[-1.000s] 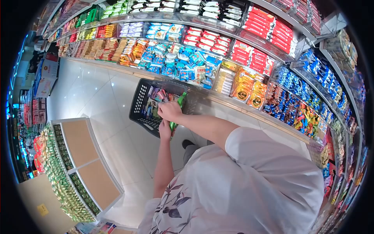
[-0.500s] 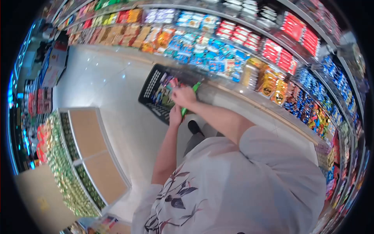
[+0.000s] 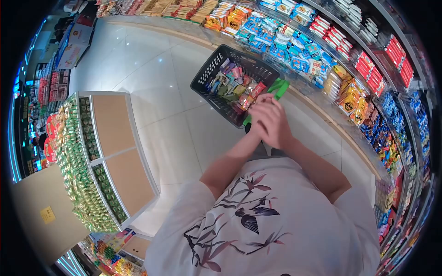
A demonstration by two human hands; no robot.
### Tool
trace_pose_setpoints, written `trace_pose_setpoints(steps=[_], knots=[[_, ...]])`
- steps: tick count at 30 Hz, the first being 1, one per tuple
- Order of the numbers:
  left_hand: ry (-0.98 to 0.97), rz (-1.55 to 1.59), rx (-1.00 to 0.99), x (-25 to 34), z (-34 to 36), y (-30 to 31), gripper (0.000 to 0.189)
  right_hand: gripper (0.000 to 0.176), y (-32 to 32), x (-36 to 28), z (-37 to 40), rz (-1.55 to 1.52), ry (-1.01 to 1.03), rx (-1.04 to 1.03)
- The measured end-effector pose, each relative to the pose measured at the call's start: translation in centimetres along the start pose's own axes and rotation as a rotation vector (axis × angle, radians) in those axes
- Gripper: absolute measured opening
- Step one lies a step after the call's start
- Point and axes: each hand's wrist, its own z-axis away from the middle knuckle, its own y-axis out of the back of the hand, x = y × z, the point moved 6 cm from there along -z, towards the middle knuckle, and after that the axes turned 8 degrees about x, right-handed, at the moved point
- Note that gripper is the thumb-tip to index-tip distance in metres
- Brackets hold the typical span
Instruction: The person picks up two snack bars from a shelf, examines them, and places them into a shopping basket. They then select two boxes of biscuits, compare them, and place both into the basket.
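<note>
A black plastic shopping basket with a perforated wall is in front of me, filled with small colourful snack packets. Its green handle shows on both sides of my hands. Both hands are pressed together at the basket's near side, over the handle. My right hand has its fingers drawn in and covers part of my left hand, whose fingers are also bent. Whether either one grips the handle or a small item is hidden. Red and clear packets lie just beyond my fingers.
Shelves of bagged snacks curve along the far and right sides, with blue packets and orange packets above a low ledge. A display stand with green packets is on the left. Pale tiled floor lies between.
My right hand has come back from over the basket's contents to meet my left hand. The basket appears larger and further right in view, and more of its contents show.
</note>
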Motion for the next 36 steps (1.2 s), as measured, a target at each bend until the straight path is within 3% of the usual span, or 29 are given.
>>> trace_pose_setpoints(steps=[1, 4, 6, 8, 10, 12, 15, 19, 21, 23, 26, 29, 32, 36], knots=[[0.325, 0.293, 0.003, -1.8, 0.6, -1.0, 0.032, 0.027, -0.5, -0.1, 0.6, -0.042, 0.028, -0.031], [0.581, 0.566, -0.151, 2.1, 3.4, -1.9, 0.038, 0.013, -1.8, 0.1, 1.1, -0.205, 0.105, -0.089], [0.741, 0.742, -0.261, 4.9, 3.9, -2.8, 0.041, 0.012, -2.1, 2.2, 0.7, -0.249, 0.024, -0.081], [0.867, 0.796, -0.152, 4.3, 3.8, -3.0, 0.048, 0.019, -1.3, 4.5, 0.1, -0.261, 0.031, 0.01], [0.928, 0.809, -0.114, 6.5, 4.1, -3.4, 0.053, 0.021, -1.3, 8.6, 0.2, -0.139, -0.049, -0.02], [0.925, 0.779, -0.169, 12.9, 3.1, -3.8, 0.054, 0.016, -0.3, 11.2, -0.6, -0.125, -0.162, 0.005], [0.88, 1.196, -0.436, 11.3, 2.7, -1.8, 0.051, 0.014, -1.6, 14.1, -2.0, -0.133, -0.249, 0.015], [0.938, 0.505, 0.134, 0.6, -0.4, 6.5, 0.037, 0.013, -5.9, 15.1, -1.1, -0.184, -0.356, -0.063], [0.946, 0.334, 0.279, -4.3, -1.7, 11.3, 0.034, 0.01, -8.0, 15.1, 0.1, -0.079, -0.425, -0.211], [1.004, 0.236, 0.369, -8.0, -3.3, 15.0, 0.035, 0.008, -8.5, 13.8, 0.0, 0.137, -0.285, -0.206], [1.052, -0.037, 0.266, -12.2, -7.0, 17.3, 0.037, 0.009, -8.6, 13.9, -0.9, 0.174, -0.364, -0.17], [1.086, -0.407, 0.083, -22.0, -9.6, 19.6, 0.045, 0.009, -9.2, 14.2, -0.8, 0.237, -0.392, -0.18], [0.97, -0.901, -0.26, -34.2, -11.6, 22.7, 0.052, 0.013, -9.6, 14.4, -1.4, 0.266, -0.426, -0.261], [0.777, -1.231, -0.344, -40.7, -15.4, 23.9, 0.055, 0.015, -10.4, 14.9, -0.9, 0.283, -0.41, -0.389]])
